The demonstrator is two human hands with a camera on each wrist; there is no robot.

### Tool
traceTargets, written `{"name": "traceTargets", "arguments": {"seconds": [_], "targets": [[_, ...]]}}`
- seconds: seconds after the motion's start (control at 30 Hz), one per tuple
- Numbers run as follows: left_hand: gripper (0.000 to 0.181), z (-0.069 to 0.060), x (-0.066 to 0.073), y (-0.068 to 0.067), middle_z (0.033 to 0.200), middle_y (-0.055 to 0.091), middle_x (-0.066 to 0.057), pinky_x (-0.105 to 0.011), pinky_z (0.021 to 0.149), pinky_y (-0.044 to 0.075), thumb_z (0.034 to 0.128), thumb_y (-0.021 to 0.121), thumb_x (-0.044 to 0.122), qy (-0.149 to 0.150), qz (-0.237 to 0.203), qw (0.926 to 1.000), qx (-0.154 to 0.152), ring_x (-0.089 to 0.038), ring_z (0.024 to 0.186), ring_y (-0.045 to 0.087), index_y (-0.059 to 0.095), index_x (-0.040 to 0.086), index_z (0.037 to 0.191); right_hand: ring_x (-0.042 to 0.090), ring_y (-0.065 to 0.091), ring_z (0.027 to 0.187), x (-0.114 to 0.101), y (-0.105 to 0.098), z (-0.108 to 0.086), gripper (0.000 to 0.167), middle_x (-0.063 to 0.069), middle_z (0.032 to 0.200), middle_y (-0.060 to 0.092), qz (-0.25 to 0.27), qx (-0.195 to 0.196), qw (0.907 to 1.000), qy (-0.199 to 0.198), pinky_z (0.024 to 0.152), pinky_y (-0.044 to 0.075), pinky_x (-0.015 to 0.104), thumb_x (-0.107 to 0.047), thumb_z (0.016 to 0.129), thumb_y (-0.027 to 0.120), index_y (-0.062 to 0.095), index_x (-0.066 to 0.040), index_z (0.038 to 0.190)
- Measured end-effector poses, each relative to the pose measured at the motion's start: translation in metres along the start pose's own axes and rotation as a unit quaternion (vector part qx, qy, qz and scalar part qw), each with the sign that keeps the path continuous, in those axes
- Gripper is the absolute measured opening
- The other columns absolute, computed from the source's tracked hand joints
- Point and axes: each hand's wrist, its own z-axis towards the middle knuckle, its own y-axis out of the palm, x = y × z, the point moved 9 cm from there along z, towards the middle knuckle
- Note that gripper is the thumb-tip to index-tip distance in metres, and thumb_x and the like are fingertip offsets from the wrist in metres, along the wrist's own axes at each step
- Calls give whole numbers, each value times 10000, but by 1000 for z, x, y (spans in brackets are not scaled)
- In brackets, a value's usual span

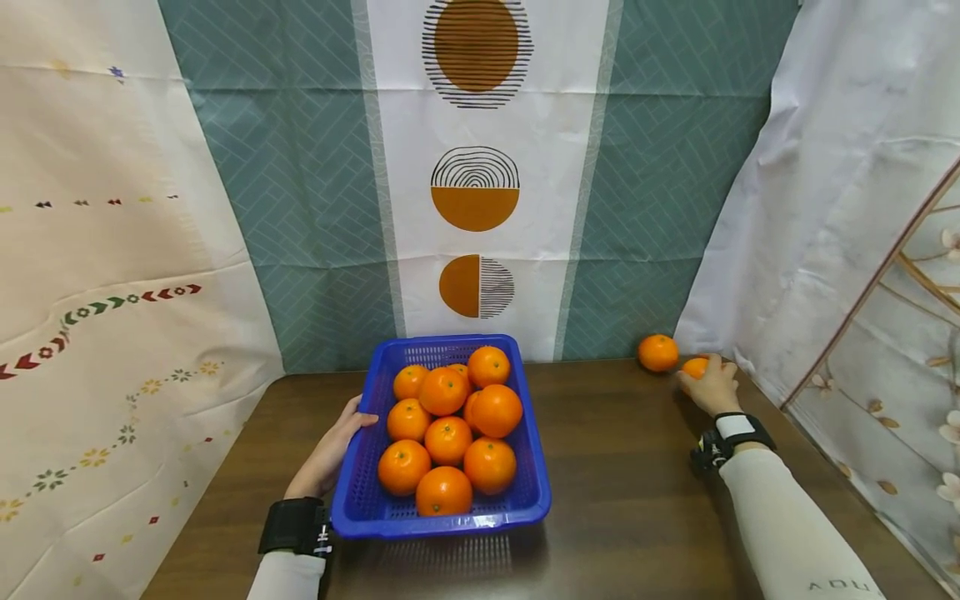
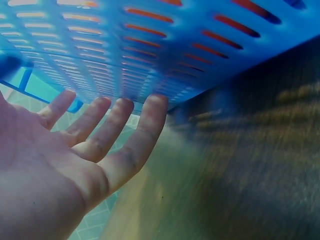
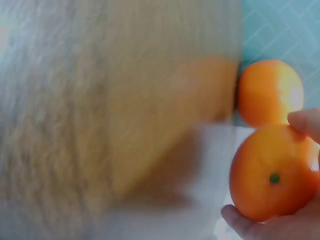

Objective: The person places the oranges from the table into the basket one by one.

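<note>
A blue plastic basket (image 1: 442, 527) full of oranges (image 1: 447, 440) stands on the table left of centre. My left hand (image 1: 341, 442) holds it by the left side, thumb over the rim. In the left wrist view the other fingers (image 2: 135, 145) lie against the slotted outer wall. Far to the right, my right hand (image 1: 712, 387) grips a single orange (image 3: 275, 172), thumb and fingers on opposite sides of it. Just left of that fruit sits another orange (image 1: 657, 353) near the table's back edge.
The brown wooden table (image 1: 615, 483) meets a green and white curtain (image 1: 480, 242) at the back. Pale cloths hang at both sides, the left cloth (image 1: 112, 333) with small patterns and the right cloth (image 1: 847, 333) with printed flowers.
</note>
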Motion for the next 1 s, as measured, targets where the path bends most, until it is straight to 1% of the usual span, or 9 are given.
{"name": "traceTargets", "arguments": {"seconds": [0.13, 0.2, 0.3, 0.4, 0.47, 0.6, 0.77, 0.9, 1.0], "targets": [[623, 0, 1, 2, 1596, 287, -225, -480, 929, 577, 1091, 455, 307, 21, 2, 10000, -61, -389, 1231, 567, 151, 227, 1629, 646, 300, 1250, -12, -14, -2, 686, 436, 1404, 226, 374, 631, 9973, -62, 982, 321, 674, -229, 966, 626, 319, 98, 1485], [619, -1, 1, 2, 1591, 291, -225, -487, 925, 579, 1091, 455, 311, 28, 13, 10000, -51, -394, 1227, 569, 156, 228, 1626, 600, 302, 1283, -26, -20, -3, 673, 408, 1425, 256, 562, 901, 9943, -134, 1015, 319, 645, -211, 956, 632, 348, 69, 1498], [616, -2, 2, 1, 1585, 298, -224, -489, 922, 580, 1091, 456, 320, 16, 28, 10000, -42, -396, 1222, 571, 159, 229, 1623, 548, 333, 1283, -51, -27, -5, 664, 374, 1437, 274, 762, 1114, 9903, -321, 1044, 333, 610, -185, 947, 634, 367, 57, 1505], [615, -2, 1, 1, 1579, 307, -225, -485, 923, 578, 1092, 458, 323, -4, 42, 10000, -30, -391, 1218, 574, 162, 227, 1623, 517, 381, 1240, -76, -29, -7, 660, 358, 1425, 291, 880, 1149, 9878, -582, 1032, 366, 587, -169, 943, 642, 378, 61, 1502], [614, -2, 1, 1, 1580, 306, -223, -486, 926, 577, 1094, 455, 326, -8, 68, 10000, -23, -387, 1220, 573, 161, 227, 1624, 504, 396, 1225, -88, -28, -9, 657, 353, 1419, 300, 970, 1145, 9862, -695, 1016, 384, 581, -162, 938, 651, 391, 59, 1499], [613, -2, 1, 2, 1586, 303, -218, -497, 928, 577, 1094, 453, 336, -12, 93, 10000, -9, -387, 1223, 572, 162, 230, 1623, 474, 369, 1258, -104, -27, -13, 649, 346, 1430, 315, 1196, 1142, 9826, -847, 1003, 386, 566, -137, 920, 664, 414, 55, 1487], [620, -2, 1, 3, 1580, 310, -221, -489, 922, 578, 1090, 464, 329, -11, 40, 10000, -19, -382, 1213, 578, 164, 227, 1623, 476, 360, 1249, -120, -27, -19, 617, 345, 1393, 349, 1209, 1222, 9788, -1114, 976, 386, 561, -109, 904, 678, 454, 59, 1454], [619, -2, 2, 3, 1566, 320, -228, -477, 909, 581, 1087, 468, 315, -7, -9, 10000, -25, -371, 1192, 587, 166, 223, 1619, 522, 382, 1211, -145, -22, -26, 600, 337, 1370, 355, 929, 1223, 9745, -1635, 940, 387, 590, -84, 886, 707, 484, 42, 1429], [614, -2, 1, 2, 1558, 330, -231, -475, 902, 583, 1086, 468, 310, 0, -21, 10000, -8, -363, 1180, 595, 173, 221, 1617, 536, 403, 1190, -168, -16, -33, 592, 327, 1364, 364, 788, 1124, 9683, -2088, 927, 398, 601, -67, 874, 728, 505, 34, 1412]]}}
